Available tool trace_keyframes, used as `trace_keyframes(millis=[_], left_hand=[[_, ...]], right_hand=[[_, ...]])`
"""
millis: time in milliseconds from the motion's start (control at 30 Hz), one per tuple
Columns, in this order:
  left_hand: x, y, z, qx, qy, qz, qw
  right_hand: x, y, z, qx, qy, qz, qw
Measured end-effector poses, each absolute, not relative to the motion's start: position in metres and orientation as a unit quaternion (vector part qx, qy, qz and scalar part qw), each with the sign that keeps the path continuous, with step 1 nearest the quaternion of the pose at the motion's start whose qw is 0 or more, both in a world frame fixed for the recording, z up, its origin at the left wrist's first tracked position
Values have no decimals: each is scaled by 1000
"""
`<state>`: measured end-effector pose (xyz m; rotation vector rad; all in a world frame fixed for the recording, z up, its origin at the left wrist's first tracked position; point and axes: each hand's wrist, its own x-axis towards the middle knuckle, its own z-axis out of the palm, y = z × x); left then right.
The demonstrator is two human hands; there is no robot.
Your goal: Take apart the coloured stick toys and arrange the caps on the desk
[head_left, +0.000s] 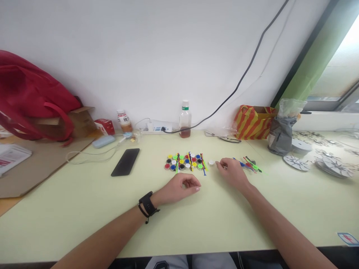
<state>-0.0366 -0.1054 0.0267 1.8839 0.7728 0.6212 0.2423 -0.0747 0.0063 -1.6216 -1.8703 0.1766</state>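
Small round coloured discs (181, 161) sit in rows on the table, in red, blue, yellow, black, white and green. Thin coloured strips (190, 161) lie lengthwise between groups of them. My left hand (179, 188) rests just in front of the rows, fingers loosely curled, thumb a little apart and nothing visible in it. To the right of the rows, my right hand (231, 171) has its fingers curled together at the table; what they hold, if anything, is hidden. A white disc (211, 163) lies just left of those fingertips. Beyond that hand is a pile of more strips and discs (252, 165).
A black phone (125, 162) lies left of the rows. Behind stand a bottle of brown liquid (185, 121), a power strip (161, 127) and a striped bag (251, 121). Grey-white round plates (333, 166) are stacked at right; a red backpack (36, 97) is far left.
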Motion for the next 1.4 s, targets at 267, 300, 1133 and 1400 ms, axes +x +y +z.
trace_keyframes(millis=[267,300,1133,1400], left_hand=[[-36,-112,21,797,338,271,422],[-36,-114,22,808,338,269,401],[-33,-115,27,840,310,257,364],[-33,-108,22,738,343,320,485]], right_hand=[[240,-94,17,-580,-770,113,241],[235,-98,18,-557,-785,137,234],[211,-122,30,-416,-795,384,218],[204,-129,38,-358,-734,498,292]])
